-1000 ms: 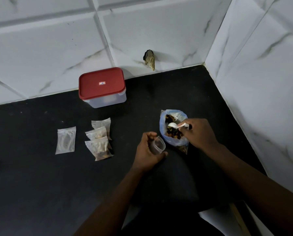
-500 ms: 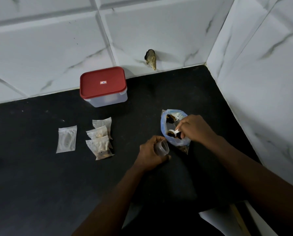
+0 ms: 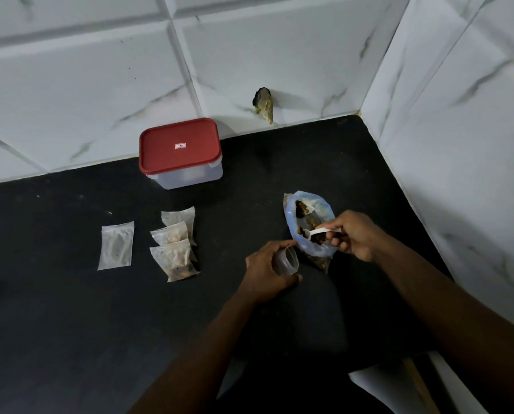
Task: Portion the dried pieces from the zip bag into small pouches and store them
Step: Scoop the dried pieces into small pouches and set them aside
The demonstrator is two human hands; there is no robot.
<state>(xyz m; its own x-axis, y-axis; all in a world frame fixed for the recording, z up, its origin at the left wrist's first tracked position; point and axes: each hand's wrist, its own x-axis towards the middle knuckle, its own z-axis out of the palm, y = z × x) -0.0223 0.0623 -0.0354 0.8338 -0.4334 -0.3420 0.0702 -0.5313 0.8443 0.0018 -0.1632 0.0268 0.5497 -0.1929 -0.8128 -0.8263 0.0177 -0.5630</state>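
1. Right hand (image 3: 354, 237) grips a white spoon (image 3: 320, 232), its bowl dipped among the dried pieces (image 3: 302, 209) in the zip bag (image 3: 291, 218), right of centre on the dark counter (image 3: 70, 324).
2. Left hand (image 3: 263, 277) holds a clear small pouch (image 3: 287, 259) open just beside the bag.
3. Scooping looks like the step in hand; next, the spoonful must travel level into the pouch mouth.
4. Further left lie three filled pouches (image 3: 175, 258) and one empty pouch (image 3: 117, 245); a red-lidded box (image 3: 180, 147) stands far.

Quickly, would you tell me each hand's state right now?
Left hand: holds the small clear pouch.
Right hand: holds the white spoon in the zip bag.
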